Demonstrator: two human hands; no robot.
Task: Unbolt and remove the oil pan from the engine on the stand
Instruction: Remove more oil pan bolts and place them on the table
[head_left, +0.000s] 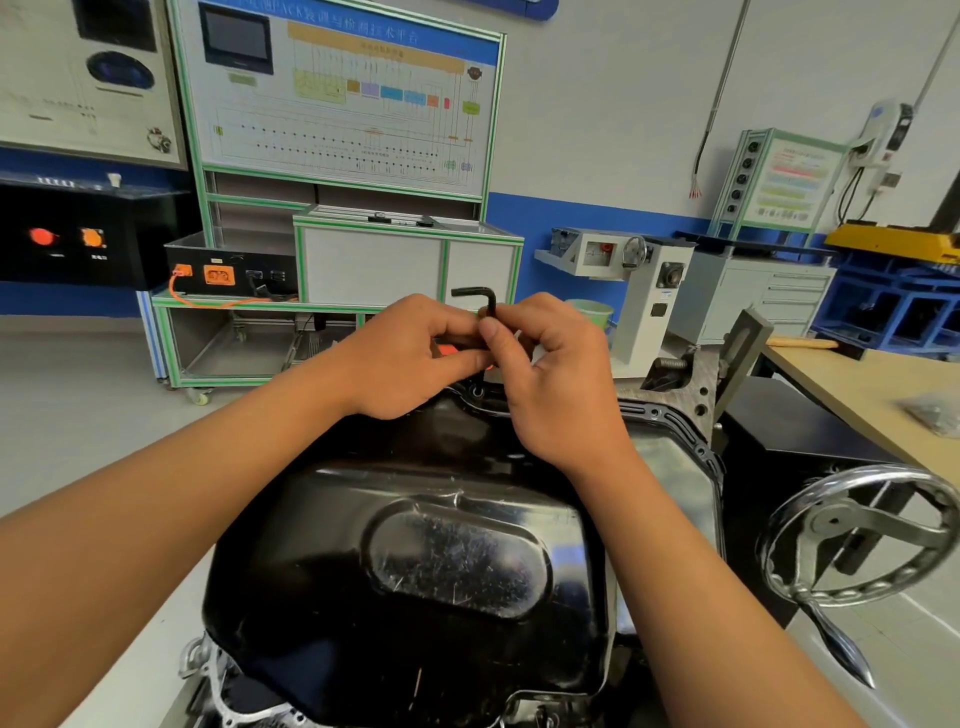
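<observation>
Gripping hex key (490, 304): L hand (410, 358) & R hand (556, 379), fingers curled, pinching its shank above far flange (670, 418). Pan (457, 561): black steel, belly-up, just below hands. Est. stiff, mod. heavy, prob. oily; take by flange, both sides.

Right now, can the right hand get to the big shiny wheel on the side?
Probably yes: nothing stands between the right hand and the handwheel low on that side, though the hand is busy pinching a hex key.
</observation>
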